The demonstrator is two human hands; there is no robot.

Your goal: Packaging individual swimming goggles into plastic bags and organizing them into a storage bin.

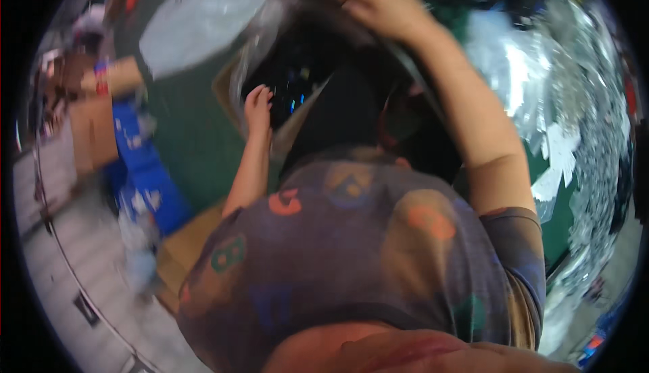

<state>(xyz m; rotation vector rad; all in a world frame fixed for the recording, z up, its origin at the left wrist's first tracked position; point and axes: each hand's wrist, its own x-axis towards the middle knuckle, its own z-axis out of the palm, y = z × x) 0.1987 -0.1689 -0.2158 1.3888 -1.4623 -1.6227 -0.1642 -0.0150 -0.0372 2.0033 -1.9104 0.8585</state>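
In front of me stands a cardboard box (222,87) with clear plastic (266,22) along its edge. Shiny black contents with small blue glints (287,89) show inside it. My left hand (258,108) is at the box's left side against the black contents, its fingers bent and close together; what they grip is blurred. Reaching farther out, my right hand (384,4) has its fingers curled over the edge of a dark plastic sheet (324,4) that stretches across the far side of the box. Motion smears both hands somewhat.
A whitish plastic bag (203,25) lies on the green surface (193,150) at far left. Heaped clear, shiny plastic packaging (541,82) fills the right side. Blue boxes (152,177) and brown cartons (94,133) stand left, beside pale floor tiles (88,251).
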